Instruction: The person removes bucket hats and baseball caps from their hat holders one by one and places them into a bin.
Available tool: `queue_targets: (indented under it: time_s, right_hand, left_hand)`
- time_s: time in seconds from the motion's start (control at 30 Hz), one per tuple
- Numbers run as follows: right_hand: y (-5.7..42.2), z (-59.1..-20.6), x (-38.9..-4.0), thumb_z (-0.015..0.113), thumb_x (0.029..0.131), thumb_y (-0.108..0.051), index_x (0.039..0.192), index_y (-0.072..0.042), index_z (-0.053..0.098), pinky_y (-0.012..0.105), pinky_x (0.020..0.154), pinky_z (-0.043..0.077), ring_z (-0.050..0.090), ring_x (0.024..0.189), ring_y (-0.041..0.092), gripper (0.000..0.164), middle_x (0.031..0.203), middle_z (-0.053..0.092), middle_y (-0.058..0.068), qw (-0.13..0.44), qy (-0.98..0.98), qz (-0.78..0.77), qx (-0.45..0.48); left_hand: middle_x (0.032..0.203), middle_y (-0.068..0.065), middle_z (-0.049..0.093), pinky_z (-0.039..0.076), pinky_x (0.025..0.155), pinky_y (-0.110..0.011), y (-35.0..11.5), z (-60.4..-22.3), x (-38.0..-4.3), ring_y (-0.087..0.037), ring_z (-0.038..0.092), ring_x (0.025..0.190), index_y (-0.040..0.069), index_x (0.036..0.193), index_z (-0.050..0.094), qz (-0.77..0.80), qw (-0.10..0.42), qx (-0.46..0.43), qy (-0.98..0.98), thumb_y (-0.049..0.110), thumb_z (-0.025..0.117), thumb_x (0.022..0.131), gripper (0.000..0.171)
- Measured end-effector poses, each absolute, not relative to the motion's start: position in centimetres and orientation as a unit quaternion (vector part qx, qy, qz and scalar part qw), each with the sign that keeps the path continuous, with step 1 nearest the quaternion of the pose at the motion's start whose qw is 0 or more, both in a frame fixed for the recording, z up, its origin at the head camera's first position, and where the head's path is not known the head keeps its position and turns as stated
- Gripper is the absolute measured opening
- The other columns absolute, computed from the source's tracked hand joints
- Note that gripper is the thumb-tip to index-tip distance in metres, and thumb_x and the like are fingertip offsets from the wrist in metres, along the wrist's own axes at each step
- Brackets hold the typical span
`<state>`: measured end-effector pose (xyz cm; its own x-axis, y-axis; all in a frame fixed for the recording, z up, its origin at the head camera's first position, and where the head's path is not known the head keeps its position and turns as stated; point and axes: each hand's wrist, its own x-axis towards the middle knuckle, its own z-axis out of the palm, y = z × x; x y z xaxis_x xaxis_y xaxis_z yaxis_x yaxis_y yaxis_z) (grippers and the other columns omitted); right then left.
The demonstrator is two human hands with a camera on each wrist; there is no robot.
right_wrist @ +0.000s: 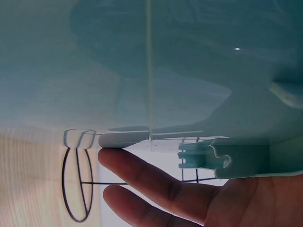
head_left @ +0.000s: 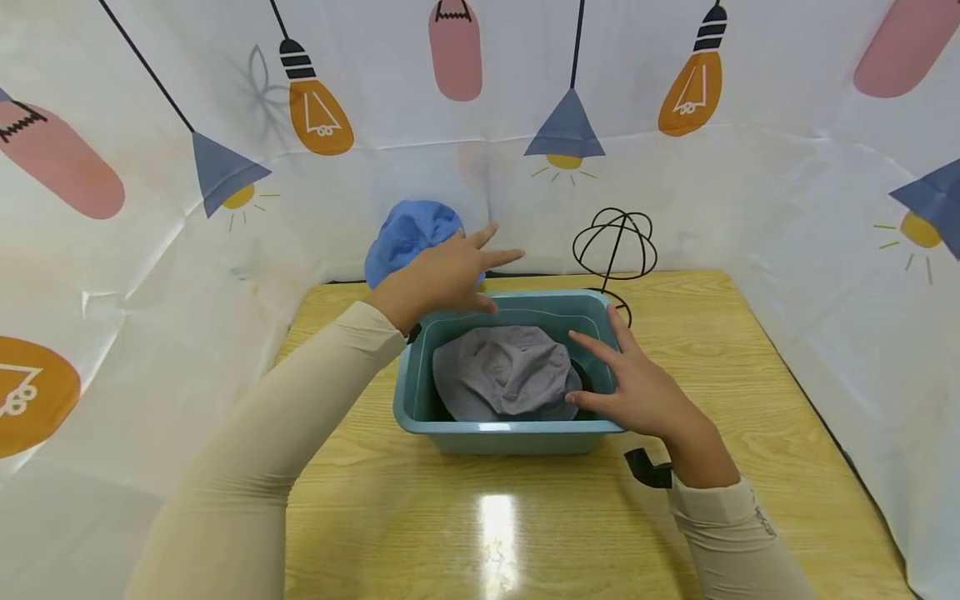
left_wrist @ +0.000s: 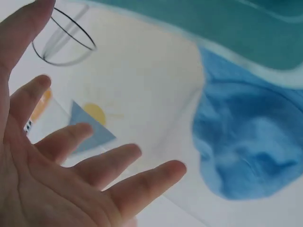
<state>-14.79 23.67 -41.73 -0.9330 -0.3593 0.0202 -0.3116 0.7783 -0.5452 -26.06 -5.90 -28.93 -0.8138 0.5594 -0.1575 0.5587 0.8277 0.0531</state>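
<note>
A teal plastic bin [head_left: 495, 440] stands on the table with a crumpled grey cap [head_left: 510, 371] inside; something dark shows beside the cap. My left hand [head_left: 450, 271], fingers spread, hovers over the bin's back left corner and holds nothing. Behind it is a blue cap [head_left: 408, 237], partly hidden by that hand; the left wrist view shows this blue cap [left_wrist: 251, 142] apart from the fingers. At the bin's right side is my right hand [head_left: 637, 383], fingers extended over the rim. In the right wrist view its fingers [right_wrist: 156, 177] lie along the bin's outer wall [right_wrist: 94, 61].
A black wire stand [head_left: 617, 242] with a domed top rises behind the bin's right back corner. The wooden table [head_left: 390, 533] carries the bin. A white printed sheet [head_left: 480, 175] hangs behind the table and along its sides.
</note>
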Motion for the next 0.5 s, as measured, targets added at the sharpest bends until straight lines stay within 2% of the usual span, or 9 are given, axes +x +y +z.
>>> queue_targets:
  time_s: [0.17, 0.37, 0.5]
  right_hand:
    - [23.7, -41.9, -14.8, 0.068, 0.089, -0.069, 0.163, -0.038, 0.032, 0.034, 0.063, 0.049, 0.069, 0.112, 0.043, 0.088, 0.174, -0.019, 0.002, 0.044, 0.943, -0.280, -0.176]
    - [23.7, -42.0, -14.8, 0.069, 0.089, -0.069, 0.163, -0.038, 0.032, 0.033, 0.061, 0.047, 0.071, 0.106, 0.039, 0.088, 0.174, -0.019, 0.001, 0.045, 0.943, -0.283, -0.171]
    - [23.7, -42.1, -14.8, 0.070, 0.089, -0.068, 0.162, -0.038, 0.033, 0.033, 0.063, 0.048, 0.070, 0.111, 0.041, 0.088, 0.174, -0.017, 0.001, 0.038, 0.943, -0.282, -0.170]
  left_hand:
    - [0.175, -0.009, -0.001, 0.044, 0.105, -0.070, -7.7, -28.8, -27.8, -0.058, 0.015, 0.153, 0.047, 0.163, 0.022, 0.012, 0.049, 0.261, 0.964, 0.055, 0.079, 0.087, 0.096]
    - [0.175, -0.012, -0.006, 0.035, 0.110, -0.076, -9.5, -28.8, -29.3, -0.060, 0.012, 0.153, 0.045, 0.165, 0.017, 0.022, 0.024, 0.237, 0.971, 0.055, 0.077, 0.089, 0.097]
    - [0.174, -0.009, -0.011, 0.030, 0.111, -0.078, -10.3, -28.7, -30.1, -0.060, 0.007, 0.153, 0.047, 0.165, 0.015, 0.028, 0.017, 0.208, 0.978, 0.053, 0.077, 0.090, 0.097]
